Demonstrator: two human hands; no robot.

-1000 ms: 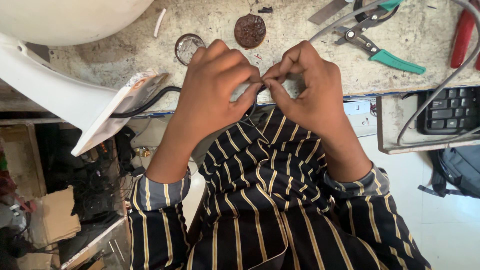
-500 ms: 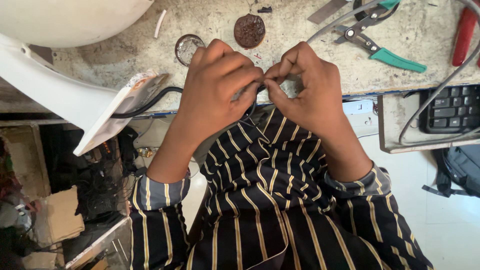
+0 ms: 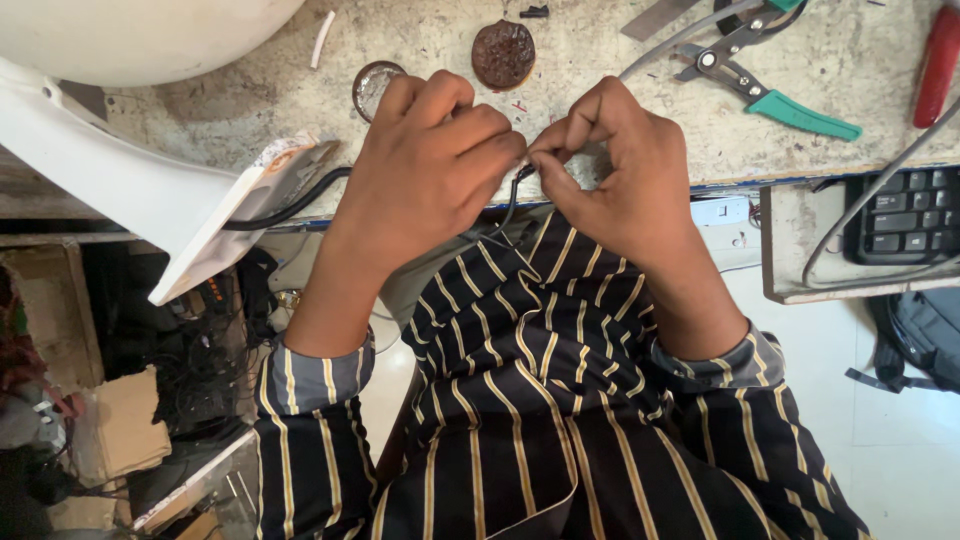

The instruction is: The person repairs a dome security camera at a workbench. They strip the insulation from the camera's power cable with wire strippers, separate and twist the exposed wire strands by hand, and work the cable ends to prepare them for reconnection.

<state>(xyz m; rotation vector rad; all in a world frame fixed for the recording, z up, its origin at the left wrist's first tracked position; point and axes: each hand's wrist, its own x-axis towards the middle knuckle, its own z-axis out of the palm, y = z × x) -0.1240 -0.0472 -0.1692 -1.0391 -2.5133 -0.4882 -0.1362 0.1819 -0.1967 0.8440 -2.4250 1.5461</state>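
Note:
My left hand (image 3: 425,165) and my right hand (image 3: 610,165) meet over the front edge of a worn, speckled workbench (image 3: 250,90). Both pinch the end of a thin black wire (image 3: 512,200) between thumb and fingertips; the wire hangs down from the pinch toward my striped shirt. The wire's tip is hidden between the fingers. Just beyond my left knuckles sits a small round glass dish (image 3: 375,85), and a brown round lid (image 3: 503,53) lies farther back.
Green-handled pliers (image 3: 770,95) and a red-handled tool (image 3: 938,65) lie at the bench's right. A grey cable (image 3: 680,40) crosses the top. A white curved plastic housing (image 3: 120,180) with a black cord fills the left. A black keyboard (image 3: 905,215) sits on a lower shelf.
Both hands stay pinched together on the wire; fingers shifted only slightly. Nothing else on the bench moved.

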